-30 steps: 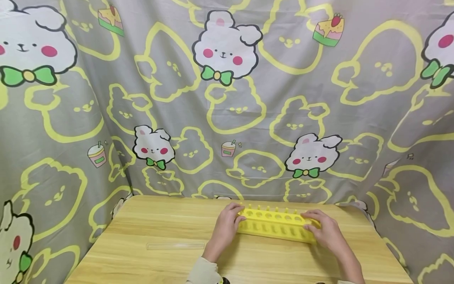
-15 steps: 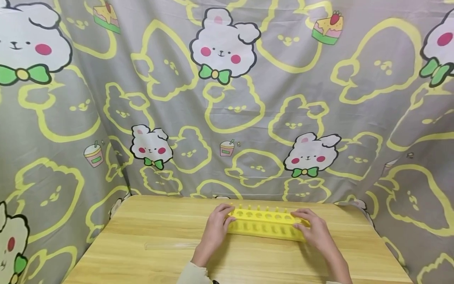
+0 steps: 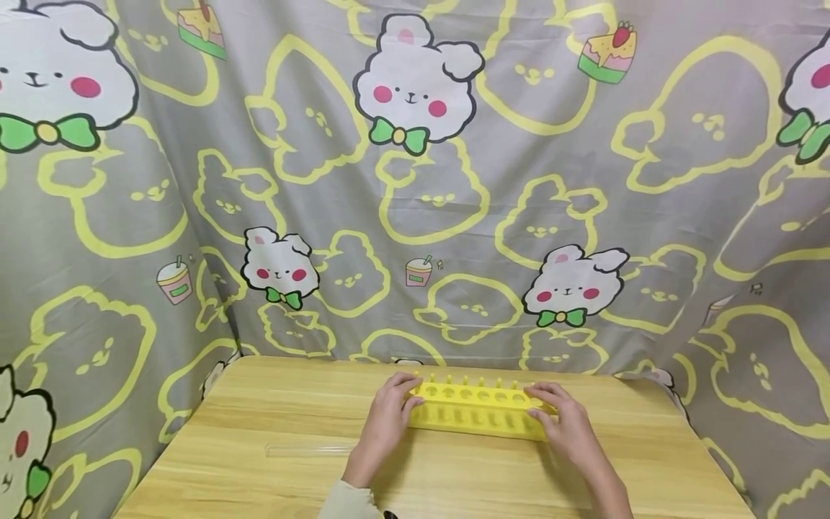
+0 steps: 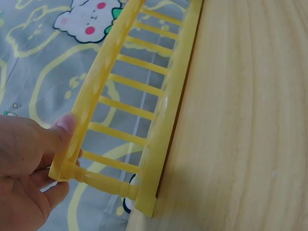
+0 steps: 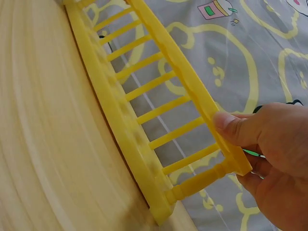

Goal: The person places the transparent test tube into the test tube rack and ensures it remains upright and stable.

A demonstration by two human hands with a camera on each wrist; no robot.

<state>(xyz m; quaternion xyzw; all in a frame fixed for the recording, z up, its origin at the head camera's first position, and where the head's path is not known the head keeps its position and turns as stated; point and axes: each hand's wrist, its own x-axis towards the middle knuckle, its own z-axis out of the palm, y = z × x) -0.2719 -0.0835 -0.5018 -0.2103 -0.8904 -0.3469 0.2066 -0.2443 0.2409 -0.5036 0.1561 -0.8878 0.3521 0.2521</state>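
Observation:
A yellow plastic test tube rack stands lengthwise on the table, with a row of round holes along its top plate and pegs behind them. My left hand grips the left end of the top plate, and my right hand grips the right end. In the left wrist view the thumb lies on the upper rail, with fingers curled beneath. The right wrist view has the same hold, its thumb on the rail's near edge. A clear test tube lies on the table, its right end hidden by my left forearm.
The wooden table ends at the back against a grey curtain printed with rabbits and yellow outlines. More of this cloth hangs at the left and right sides.
Both hands have slid the rack a short way to the left over the table. The grip at each end is the same, and the test tube lies where it was.

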